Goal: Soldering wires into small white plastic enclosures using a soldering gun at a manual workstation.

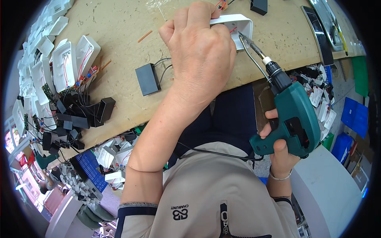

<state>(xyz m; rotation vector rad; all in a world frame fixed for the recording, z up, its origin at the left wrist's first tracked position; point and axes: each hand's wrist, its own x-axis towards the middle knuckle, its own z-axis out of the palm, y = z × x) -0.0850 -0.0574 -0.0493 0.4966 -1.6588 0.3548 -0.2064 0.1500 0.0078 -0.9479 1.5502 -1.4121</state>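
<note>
My left hand (202,53) is closed on a white plastic housing (246,27) at the far middle of the table and hides much of it. A red wire (233,29) shows inside the housing. My right hand (282,152) grips a green pistol-shaped soldering gun (298,109) with a thin curved feed tube. Its tip (241,35) points into the housing; whether it touches anything there I cannot tell. Left of my left wrist, a small black box (147,79) lies on the table, its black wires running under the hand.
White housings (64,65) with wires and black boxes crowd the left of the table (123,99). A dark phone-like slab (317,33) and a clear tray (331,23) lie at the far right. Another black box (259,6) sits at the far edge. The gun's cord (214,152) crosses my lap.
</note>
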